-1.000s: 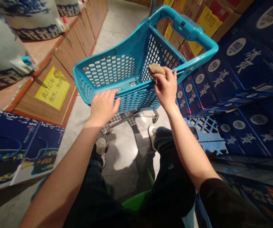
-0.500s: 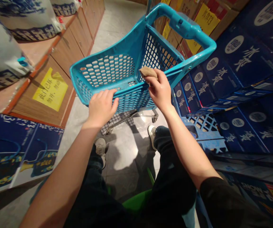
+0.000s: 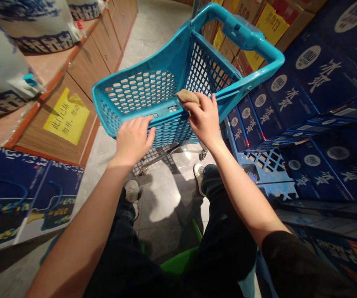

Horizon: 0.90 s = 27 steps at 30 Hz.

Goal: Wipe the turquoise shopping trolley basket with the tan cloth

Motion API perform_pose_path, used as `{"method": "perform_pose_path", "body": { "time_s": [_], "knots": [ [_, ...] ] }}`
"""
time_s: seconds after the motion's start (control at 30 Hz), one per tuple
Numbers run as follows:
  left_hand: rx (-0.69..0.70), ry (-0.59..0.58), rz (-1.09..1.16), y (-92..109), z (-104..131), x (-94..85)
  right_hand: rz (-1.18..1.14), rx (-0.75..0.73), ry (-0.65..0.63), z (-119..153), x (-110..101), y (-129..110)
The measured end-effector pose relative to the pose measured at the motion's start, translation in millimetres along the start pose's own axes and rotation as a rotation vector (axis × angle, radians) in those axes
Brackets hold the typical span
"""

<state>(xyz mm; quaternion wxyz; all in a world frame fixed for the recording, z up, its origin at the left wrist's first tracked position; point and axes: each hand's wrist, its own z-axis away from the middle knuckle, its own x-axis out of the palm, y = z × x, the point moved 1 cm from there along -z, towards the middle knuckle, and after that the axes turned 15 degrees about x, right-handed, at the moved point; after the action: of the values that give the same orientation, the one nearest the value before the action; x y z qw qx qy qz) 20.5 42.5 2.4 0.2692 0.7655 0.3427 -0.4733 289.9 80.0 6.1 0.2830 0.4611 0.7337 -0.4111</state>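
Note:
A blue plastic shopping cart [image 3: 141, 105] with perforated walls stands before me, its basket empty. My left hand [image 3: 134, 138] grips the near rim, fingers curled over the edge and the thumb on the outer side. In my right hand [image 3: 204, 120] is a folded brown cloth [image 3: 187, 96], pinched between thumb and fingers at the near rim, closer to the handle end. Whether the cloth touches the rim is hard to tell. The cart's handle [image 3: 259, 45] rises at the upper right.
Stacked blue beer cartons [image 3: 317, 74] line the right side, with a blue plastic pallet [image 3: 268, 176] by them. Wooden cabinets [image 3: 87, 74] with large blue-and-white jars [image 3: 38, 25] stand at left. Blue boxes [image 3: 4, 198] lie lower left. A green seat [image 3: 178, 261] is beneath me.
My right hand has slid a little left along the near rim with the cloth. The left hand stays in place on the cart.

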Motion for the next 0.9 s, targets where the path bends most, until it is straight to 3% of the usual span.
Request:
{"method": "perform_pose_path", "body": {
  "time_s": [0.13,0.37,0.57,0.67,0.9],
  "knots": [
    [0.009,0.011,0.004,1,0,0.0,-0.018,0.045,0.019,1,3,5],
    [-0.007,0.010,-0.008,1,0,0.6,0.008,-0.153,-0.128,21,13,-39],
    [-0.006,-0.010,0.006,0,0,-0.7,-0.019,-0.023,0.016,0,7,-1],
    [-0.002,-0.013,-0.004,1,0,-0.6,-0.051,-0.005,0.049,1,8,5],
    [-0.006,0.017,-0.009,2,0,1.2,-0.043,-0.135,-0.092,20,14,-34]
  ]
}}
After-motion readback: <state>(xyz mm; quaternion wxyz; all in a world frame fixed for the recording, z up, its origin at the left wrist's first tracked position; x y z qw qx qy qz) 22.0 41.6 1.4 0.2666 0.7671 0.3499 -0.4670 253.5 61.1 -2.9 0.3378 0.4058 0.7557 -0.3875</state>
